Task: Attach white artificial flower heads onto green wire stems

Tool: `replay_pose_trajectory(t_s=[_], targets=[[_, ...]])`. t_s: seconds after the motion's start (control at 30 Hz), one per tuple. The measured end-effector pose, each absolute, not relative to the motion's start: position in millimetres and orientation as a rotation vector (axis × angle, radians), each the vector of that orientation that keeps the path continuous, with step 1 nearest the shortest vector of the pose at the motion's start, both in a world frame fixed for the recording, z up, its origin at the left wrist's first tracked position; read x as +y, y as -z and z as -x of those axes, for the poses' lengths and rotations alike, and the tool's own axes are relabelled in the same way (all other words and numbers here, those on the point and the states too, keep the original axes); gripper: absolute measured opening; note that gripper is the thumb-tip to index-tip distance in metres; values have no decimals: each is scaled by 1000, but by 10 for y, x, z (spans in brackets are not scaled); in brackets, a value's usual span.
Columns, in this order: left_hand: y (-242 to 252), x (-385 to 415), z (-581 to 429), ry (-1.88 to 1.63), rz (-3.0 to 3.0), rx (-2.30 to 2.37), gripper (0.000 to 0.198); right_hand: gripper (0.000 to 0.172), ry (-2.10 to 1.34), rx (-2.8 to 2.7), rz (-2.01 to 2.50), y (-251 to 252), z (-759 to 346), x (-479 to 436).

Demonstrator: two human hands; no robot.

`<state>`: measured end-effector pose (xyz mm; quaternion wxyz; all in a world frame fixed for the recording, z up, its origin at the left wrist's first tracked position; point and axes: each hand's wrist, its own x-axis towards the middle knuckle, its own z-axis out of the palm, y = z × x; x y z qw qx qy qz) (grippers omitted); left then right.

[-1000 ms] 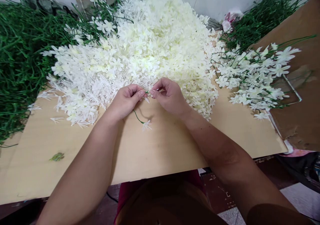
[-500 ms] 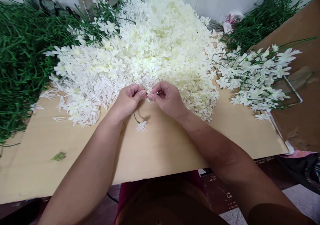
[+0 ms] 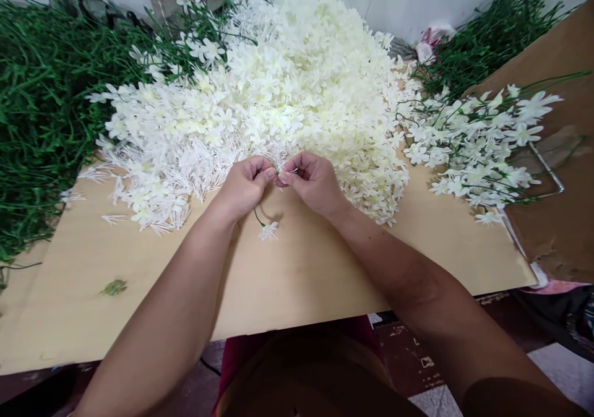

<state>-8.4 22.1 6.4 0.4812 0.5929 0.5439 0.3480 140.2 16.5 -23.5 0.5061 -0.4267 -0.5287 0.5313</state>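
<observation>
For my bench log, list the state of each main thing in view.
Left hand: pinching green stem
Right hand: pinching white piece, mostly hidden
Green stem: bent, flower on visible end
White flower pile: loose, heaped
Left green heap: tangled
Stemmed flowers: bunched, blooms open
Table: partly covered
Cardboard: scuffed

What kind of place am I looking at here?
Probably a small workshop or a home work corner for artificial flowers; I can't tell which. A big heap of white blossoms lies on the pale tabletop, with a mass of green stems at the left and a tiled wall behind.
</observation>
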Motion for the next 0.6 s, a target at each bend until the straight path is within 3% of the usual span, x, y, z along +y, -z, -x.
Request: replay_pose_trajectory(t_s=[0.6], targets=[[-19,237,139,-827,-1447,1240,23,42,-1373,-1193,1006,217,-1400,148]])
